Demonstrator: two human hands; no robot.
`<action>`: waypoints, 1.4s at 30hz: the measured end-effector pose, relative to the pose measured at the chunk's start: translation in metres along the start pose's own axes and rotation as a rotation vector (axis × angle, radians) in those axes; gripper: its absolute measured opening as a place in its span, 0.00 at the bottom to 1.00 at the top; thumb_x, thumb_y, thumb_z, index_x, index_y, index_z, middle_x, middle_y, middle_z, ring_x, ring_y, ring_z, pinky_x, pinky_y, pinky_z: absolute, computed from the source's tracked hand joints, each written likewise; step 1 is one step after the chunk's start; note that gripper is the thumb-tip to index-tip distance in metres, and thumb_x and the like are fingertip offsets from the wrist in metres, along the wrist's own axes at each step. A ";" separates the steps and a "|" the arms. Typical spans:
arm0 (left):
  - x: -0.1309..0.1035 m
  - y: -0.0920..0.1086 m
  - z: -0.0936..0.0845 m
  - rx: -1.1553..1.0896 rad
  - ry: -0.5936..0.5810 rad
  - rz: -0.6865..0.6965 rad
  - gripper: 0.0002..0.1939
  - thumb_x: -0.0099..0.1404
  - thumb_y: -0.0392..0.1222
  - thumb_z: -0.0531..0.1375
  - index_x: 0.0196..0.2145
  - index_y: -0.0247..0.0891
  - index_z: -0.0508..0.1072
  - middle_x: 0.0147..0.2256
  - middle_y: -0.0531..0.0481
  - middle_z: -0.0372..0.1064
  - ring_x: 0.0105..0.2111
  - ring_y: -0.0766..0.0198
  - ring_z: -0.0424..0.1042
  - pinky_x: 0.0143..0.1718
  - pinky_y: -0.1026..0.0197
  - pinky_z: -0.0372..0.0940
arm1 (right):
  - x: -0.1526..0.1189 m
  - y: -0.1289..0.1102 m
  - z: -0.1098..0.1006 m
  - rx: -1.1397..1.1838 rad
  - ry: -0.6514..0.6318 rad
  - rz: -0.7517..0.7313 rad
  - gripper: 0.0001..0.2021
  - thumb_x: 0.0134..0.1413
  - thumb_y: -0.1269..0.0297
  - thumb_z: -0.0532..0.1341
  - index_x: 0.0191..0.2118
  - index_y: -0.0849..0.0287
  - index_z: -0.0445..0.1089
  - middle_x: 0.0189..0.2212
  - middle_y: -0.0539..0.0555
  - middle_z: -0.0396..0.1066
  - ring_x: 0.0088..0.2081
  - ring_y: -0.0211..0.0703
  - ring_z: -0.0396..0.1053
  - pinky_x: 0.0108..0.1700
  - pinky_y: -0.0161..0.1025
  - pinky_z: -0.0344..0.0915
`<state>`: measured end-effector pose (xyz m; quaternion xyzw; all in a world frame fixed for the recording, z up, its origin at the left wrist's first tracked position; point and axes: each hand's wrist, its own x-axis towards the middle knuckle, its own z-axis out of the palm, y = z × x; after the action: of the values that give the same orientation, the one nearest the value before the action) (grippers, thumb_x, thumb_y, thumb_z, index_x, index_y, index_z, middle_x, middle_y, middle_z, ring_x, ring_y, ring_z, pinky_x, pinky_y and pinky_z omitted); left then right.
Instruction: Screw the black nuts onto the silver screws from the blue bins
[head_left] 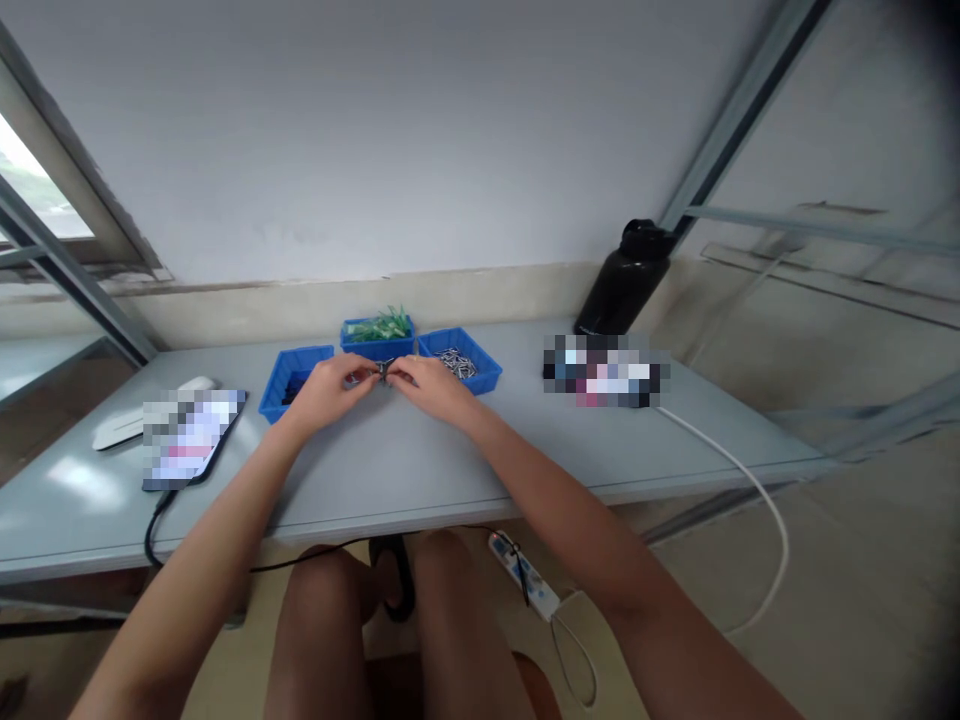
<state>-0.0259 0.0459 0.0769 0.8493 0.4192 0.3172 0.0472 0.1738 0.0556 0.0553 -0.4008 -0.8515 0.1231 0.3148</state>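
My left hand (335, 388) and my right hand (427, 382) meet above the grey table, fingertips pinched on a small dark part (384, 370) with a bit of shiny metal. It is too small to name. Behind it stands a blue bin (377, 349) heaped with green plastic-looking pieces (381, 325). Beside my left hand is a blue bin (276, 385) with dark pieces in it, partly covered by the hand. To the right, a blue bin (489, 378) holds many short silvery metal pieces (457, 363), and my right hand overlaps its near left side.
Phones with blurred screens lie left (196, 440) and right (600, 372), each with a cable. A white object (154, 412) rests by the left phone. A black bottle (626, 280) stands at the back right. A power strip (525, 575) lies on the floor below the table (420, 470).
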 end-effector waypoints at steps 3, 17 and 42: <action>0.000 0.000 0.002 -0.008 0.005 0.001 0.15 0.64 0.49 0.55 0.37 0.38 0.76 0.33 0.46 0.76 0.33 0.62 0.73 0.38 0.59 0.68 | 0.000 0.002 -0.004 0.012 0.020 0.033 0.10 0.64 0.64 0.55 0.41 0.58 0.73 0.38 0.54 0.74 0.40 0.41 0.69 0.43 0.37 0.61; -0.002 0.008 0.006 -0.080 0.049 0.052 0.12 0.65 0.46 0.55 0.37 0.37 0.74 0.35 0.47 0.74 0.33 0.64 0.72 0.36 0.62 0.68 | -0.005 -0.002 -0.003 0.041 -0.042 -0.044 0.10 0.63 0.67 0.54 0.39 0.59 0.73 0.35 0.53 0.74 0.38 0.40 0.68 0.42 0.36 0.60; -0.003 0.006 0.012 -0.033 0.030 0.138 0.07 0.64 0.43 0.57 0.35 0.38 0.73 0.30 0.50 0.72 0.33 0.65 0.70 0.34 0.64 0.65 | -0.009 -0.005 -0.011 0.372 -0.014 0.070 0.14 0.58 0.54 0.57 0.35 0.59 0.74 0.30 0.52 0.73 0.31 0.39 0.66 0.35 0.36 0.59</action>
<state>-0.0161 0.0423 0.0678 0.8705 0.3551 0.3392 0.0331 0.1820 0.0454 0.0624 -0.3644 -0.8018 0.2922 0.3728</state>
